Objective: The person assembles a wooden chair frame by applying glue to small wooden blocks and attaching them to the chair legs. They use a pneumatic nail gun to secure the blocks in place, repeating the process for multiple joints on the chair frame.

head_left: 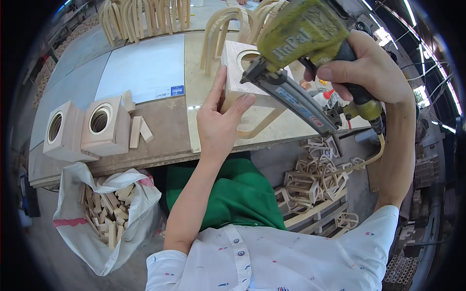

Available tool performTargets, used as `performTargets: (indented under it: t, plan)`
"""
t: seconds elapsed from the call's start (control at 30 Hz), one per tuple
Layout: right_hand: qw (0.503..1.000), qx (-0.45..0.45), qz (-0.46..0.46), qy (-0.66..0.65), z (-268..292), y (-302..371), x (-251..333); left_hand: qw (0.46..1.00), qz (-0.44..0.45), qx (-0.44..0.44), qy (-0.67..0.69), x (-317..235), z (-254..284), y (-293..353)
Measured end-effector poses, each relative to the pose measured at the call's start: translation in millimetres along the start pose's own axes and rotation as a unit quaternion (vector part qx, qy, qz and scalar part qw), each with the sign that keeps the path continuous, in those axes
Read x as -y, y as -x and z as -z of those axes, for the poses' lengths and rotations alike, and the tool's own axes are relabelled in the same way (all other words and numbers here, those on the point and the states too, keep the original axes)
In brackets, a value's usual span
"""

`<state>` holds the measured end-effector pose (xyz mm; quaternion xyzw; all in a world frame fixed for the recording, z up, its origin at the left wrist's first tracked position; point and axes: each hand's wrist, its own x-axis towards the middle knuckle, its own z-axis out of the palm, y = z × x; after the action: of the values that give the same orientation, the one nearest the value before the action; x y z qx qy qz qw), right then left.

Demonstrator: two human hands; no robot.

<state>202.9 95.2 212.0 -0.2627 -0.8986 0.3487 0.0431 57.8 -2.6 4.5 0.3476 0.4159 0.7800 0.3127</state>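
Note:
My right hand (366, 68) is wrapped round the black grip of a yellow-green nail gun (308, 36), with a finger by its trigger. The gun's nose is over the top of a pale wooden box (234, 63) with a round hole, partly hidden behind the tool; I cannot tell if they touch. My left hand (216, 119) steadies this box, fingers along its left side and thumb at its near face. A bent wooden strip (264, 125) shows below the box at the table edge. An air hose (374, 157) runs from the gun's handle.
Two similar wooden boxes (104, 126) and small wood blocks (141, 131) are on the table's left. Curved wooden frames (145, 17) stand at the back. A white sack (73, 206) of wood offcuts sits below left; small wooden frames (315, 182) are piled below right. A red-tipped bottle (321, 98) stands behind the gun.

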Motion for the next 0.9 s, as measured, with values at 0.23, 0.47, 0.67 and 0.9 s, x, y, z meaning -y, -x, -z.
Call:
performTargets:
  t: [0.23,0.47,0.67,0.9]
  plan:
    - [1.000,0.017,0.007,-0.003,-3,-3,-1,1.000,-0.002,-0.007,-0.003,2,2,2]
    - [1.000,-0.003,-0.014,0.010,-3,0,1,1.000,-0.001,-0.012,-0.017,1,-1,3]
    - [0.998,0.026,-0.037,0.034,1,-2,3,0.999,0.013,-0.031,0.022,5,-6,11]
    - [0.998,-0.018,-0.062,0.010,12,25,-12,0.964,-0.100,-0.115,-0.217,15,39,17]
